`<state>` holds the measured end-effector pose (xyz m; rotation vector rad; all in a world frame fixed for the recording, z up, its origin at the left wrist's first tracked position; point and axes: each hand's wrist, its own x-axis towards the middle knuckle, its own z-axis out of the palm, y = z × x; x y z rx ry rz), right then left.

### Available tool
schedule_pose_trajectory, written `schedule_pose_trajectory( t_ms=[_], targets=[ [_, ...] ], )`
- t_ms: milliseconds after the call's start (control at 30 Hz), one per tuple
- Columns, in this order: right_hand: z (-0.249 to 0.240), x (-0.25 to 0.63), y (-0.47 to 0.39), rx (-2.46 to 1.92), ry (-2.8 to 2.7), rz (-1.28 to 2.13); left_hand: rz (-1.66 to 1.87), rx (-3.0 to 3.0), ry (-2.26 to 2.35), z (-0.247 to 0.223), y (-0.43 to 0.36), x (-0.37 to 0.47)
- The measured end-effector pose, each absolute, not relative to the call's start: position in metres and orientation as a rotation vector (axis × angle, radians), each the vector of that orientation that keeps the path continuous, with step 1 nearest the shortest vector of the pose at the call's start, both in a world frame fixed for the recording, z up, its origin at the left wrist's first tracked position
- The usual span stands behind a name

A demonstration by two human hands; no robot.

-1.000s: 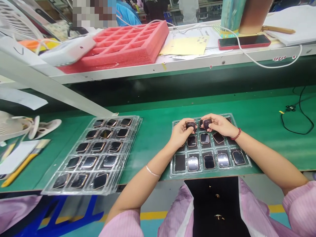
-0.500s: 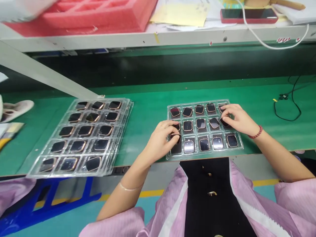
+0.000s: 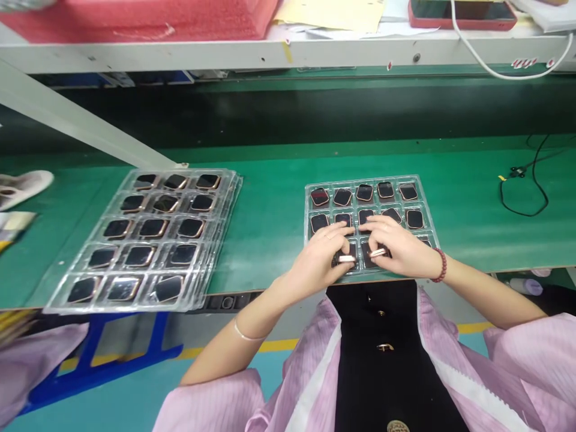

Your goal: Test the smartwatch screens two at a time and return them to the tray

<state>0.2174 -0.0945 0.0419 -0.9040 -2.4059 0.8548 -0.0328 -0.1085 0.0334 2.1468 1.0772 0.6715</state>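
A clear plastic tray (image 3: 308, 198) of square watch cases with dark screens lies on the green bench. My left hand (image 3: 320, 257) pinches one watch case (image 3: 346, 258), tipped on edge over the tray's front row. Just to its right, my right hand (image 3: 402, 249) grips another watch case (image 3: 378, 252), also turned on edge. Fingers of both hands cover part of the middle and front rows. Further left is a stack of similar trays (image 3: 225, 240), its top one filled with watch cases.
A white shelf edge (image 3: 342, 54) runs across the back, holding red foam (image 3: 148, 21), papers and a red-edged phone (image 3: 463, 15). A slanted white post (image 3: 94, 126) meets the bench behind the stack. A black cable (image 3: 522, 216) lies right.
Both hands have moved inward from the tray's sides to its front middle. Each now has a watch case tipped on edge. The view has shifted slightly.
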Motion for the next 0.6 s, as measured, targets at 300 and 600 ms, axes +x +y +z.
schedule_pose_trajectory(
  t_ms=[300, 600],
  targets=[
    [0.032, 0.241, 0.011, -1.025, -1.399, 1.744, 0.932, 1.125, 0.855, 0.027, -0.004, 0.001],
    [0.02, 0.261, 0.006, -0.86, -1.263, 1.919, 0.829, 1.064, 0.728, 0.006, -0.006, -0.009]
  ],
)
